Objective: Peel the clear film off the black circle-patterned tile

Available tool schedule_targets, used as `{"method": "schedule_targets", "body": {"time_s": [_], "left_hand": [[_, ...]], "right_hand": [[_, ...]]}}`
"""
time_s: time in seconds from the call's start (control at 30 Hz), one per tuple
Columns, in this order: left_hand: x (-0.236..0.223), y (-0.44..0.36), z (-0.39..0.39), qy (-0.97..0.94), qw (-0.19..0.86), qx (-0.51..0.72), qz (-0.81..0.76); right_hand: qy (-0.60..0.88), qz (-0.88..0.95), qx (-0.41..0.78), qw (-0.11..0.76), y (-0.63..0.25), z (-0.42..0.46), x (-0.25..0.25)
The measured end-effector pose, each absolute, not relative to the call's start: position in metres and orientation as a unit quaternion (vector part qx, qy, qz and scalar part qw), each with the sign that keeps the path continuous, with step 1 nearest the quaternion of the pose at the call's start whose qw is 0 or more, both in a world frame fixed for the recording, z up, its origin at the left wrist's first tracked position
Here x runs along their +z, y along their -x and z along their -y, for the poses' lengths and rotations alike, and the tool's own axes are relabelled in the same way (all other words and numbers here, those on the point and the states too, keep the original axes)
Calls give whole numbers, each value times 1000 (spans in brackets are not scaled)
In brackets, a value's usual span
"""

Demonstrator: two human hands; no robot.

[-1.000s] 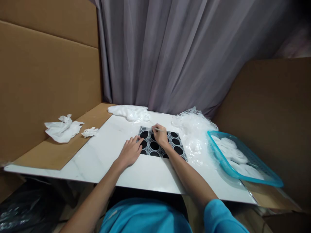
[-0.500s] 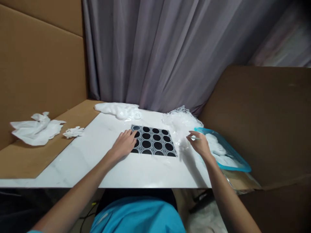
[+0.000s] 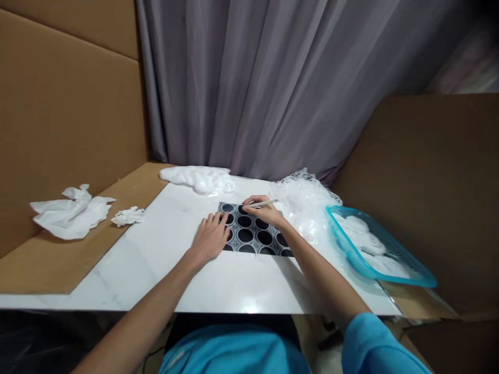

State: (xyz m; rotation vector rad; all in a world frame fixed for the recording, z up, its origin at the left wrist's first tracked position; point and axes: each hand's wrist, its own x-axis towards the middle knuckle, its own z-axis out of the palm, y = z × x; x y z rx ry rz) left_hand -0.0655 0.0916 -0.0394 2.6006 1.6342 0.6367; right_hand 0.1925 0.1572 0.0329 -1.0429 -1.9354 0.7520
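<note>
A sheet (image 3: 254,229) with rows of black circles on a grey pattern lies on the white marbled table (image 3: 156,259). My left hand (image 3: 211,236) rests with fingers spread on the sheet's left edge, holding it flat. A slim white pen-like tool (image 3: 260,203) is pinched in my right hand (image 3: 265,212), its tip at a circle in the sheet's far row. That hand and forearm hide part of the sheet's right side. The far-left circle (image 3: 226,208) looks greyer than the black ones.
A blue basket (image 3: 390,246) with white round pieces stands at the right. Thin white plastic scraps (image 3: 306,200) pile up behind it. A white plastic bag (image 3: 197,178) lies at the back. Crumpled tissues (image 3: 74,213) sit on cardboard at the left, and cardboard walls flank the table.
My right hand has moved left with the pen-like tool, from beside the sheet to over its far row. My left hand stays on the sheet's left edge. The view has shifted slightly.
</note>
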Motion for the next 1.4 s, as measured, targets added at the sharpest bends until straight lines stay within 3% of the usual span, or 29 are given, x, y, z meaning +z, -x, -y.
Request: {"method": "schedule_targets", "body": {"time_s": [0.4,1.03,1.4], "left_hand": [[-38,62,-92,-831,5,195,-520],[-36,60,-94,-831,5,198,-520],[-30,59,-96,-824,28,198,-530]], "right_hand": [[387,754,338,409,-152,-181,-21],[373,761,332,415,-155,-172,-19],[393,805,233,378,-145,-167,-16]]}}
